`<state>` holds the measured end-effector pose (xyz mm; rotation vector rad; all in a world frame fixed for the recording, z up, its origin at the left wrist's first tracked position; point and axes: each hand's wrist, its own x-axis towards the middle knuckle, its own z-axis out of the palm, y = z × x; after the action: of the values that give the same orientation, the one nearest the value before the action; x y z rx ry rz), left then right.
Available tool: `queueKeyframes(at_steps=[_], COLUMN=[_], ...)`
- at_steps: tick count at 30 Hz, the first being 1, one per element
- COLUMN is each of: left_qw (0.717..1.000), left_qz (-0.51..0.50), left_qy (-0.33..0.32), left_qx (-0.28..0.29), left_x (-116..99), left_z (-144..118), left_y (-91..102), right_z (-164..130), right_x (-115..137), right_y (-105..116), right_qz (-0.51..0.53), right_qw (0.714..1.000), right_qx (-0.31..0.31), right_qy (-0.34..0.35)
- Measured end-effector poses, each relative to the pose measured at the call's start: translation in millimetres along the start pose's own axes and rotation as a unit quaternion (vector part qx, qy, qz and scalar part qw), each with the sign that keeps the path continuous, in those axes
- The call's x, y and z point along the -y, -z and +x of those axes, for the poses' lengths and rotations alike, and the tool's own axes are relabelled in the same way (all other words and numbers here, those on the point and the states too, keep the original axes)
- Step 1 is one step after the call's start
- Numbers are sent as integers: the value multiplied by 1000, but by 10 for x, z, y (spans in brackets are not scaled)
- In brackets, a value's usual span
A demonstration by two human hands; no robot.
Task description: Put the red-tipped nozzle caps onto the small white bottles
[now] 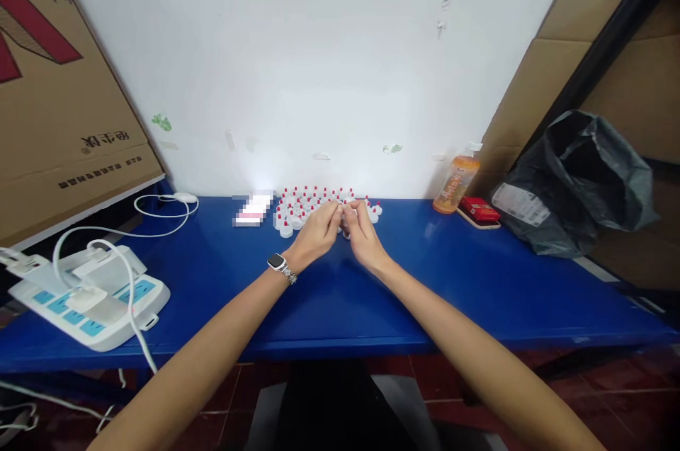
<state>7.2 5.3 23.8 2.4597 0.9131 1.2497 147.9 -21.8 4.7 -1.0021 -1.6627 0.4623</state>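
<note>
Many small white bottle caps with red tips stand in a cluster on the blue table, near the wall. My left hand and my right hand meet at the front of this cluster, fingertips together. Both hands are closed, thumbs and fingers pinched inward. What lies between them is mostly covered by the fingers; a bit of white shows low between the hands, too small to name. Around my left wrist is a smartwatch with a metal band. Some caps are partly hidden behind my hands.
To the left sit a white power strip with plugs and cables, and a large cardboard box. A blurred-out flat item lies left of the caps. At right are an orange drink bottle, a red packet and a dark plastic bag.
</note>
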Motion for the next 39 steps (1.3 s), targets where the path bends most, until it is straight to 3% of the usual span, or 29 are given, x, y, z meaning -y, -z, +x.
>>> queueKeyframes(at_steps=[3, 5, 7, 11, 15, 20, 27, 32, 39], left_qw=[989, 986, 993, 994, 981, 985, 976, 963, 952], left_qz=[-83, -83, -47, 76, 167, 156, 187, 232, 276], left_qy=[94, 121, 108, 18, 30, 60, 98, 123, 102], left_qx=[-72, -82, -29, 80, 97, 43, 50, 65, 82], left_x=[72, 155, 249, 410, 517, 544, 500, 481, 485], left_z=[84, 153, 228, 377, 434, 269, -102, -144, -95], left_y=[50, 122, 183, 168, 81, 181, 454, 405, 296], right_z=[34, 59, 84, 112, 98, 75, 56, 38, 22], right_x=[12, -18, -71, -183, -255, -277, -289, -346, -338], right_y=[115, 219, 303, 343, 300, 256, 150, 68, 68], right_qz=[-6, -33, -51, -70, -77, -146, -146, -156, -119], right_qw=[999, 998, 998, 997, 995, 988, 982, 981, 991], right_qx=[-34, -47, -40, 6, 55, 33, 119, 111, 53], right_qy=[6, 0, -15, -36, -18, 34, 26, 15, -5])
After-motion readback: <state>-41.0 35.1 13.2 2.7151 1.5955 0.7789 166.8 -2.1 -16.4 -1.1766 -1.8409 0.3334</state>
